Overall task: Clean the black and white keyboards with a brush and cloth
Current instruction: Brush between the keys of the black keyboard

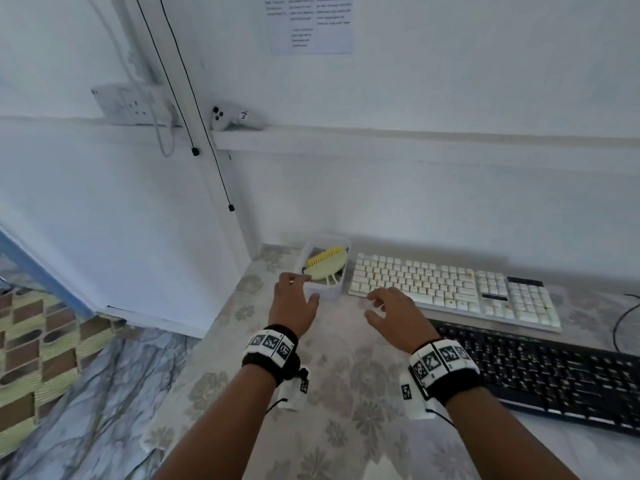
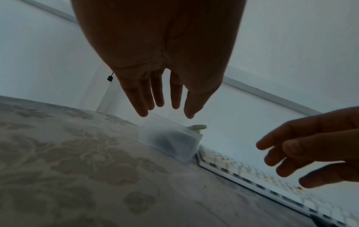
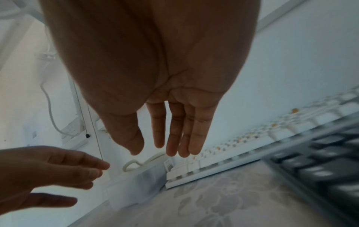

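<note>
A yellow brush (image 1: 327, 265) lies in a small translucent tub (image 1: 323, 292) at the table's far left; a dark shape under it shows through the tub wall (image 2: 170, 142). My left hand (image 1: 306, 289) is open with straight fingers (image 2: 163, 99) over the tub's near-left rim; whether it touches, I cannot tell. The white keyboard (image 1: 450, 289), speckled with yellowish crumbs (image 2: 242, 170), lies right of the tub. My right hand (image 1: 374, 306) hangs open over its near-left corner, fingers (image 3: 170, 138) loose and holding nothing. The black keyboard (image 1: 554, 372) lies nearer me, to the right.
The table wears a floral cloth (image 1: 346, 393); its left edge drops to the floor. A white wall stands just behind the tub and keyboards. Two thin black cords (image 1: 207, 133) hang down the wall. A black cable (image 1: 620, 323) curls at the far right.
</note>
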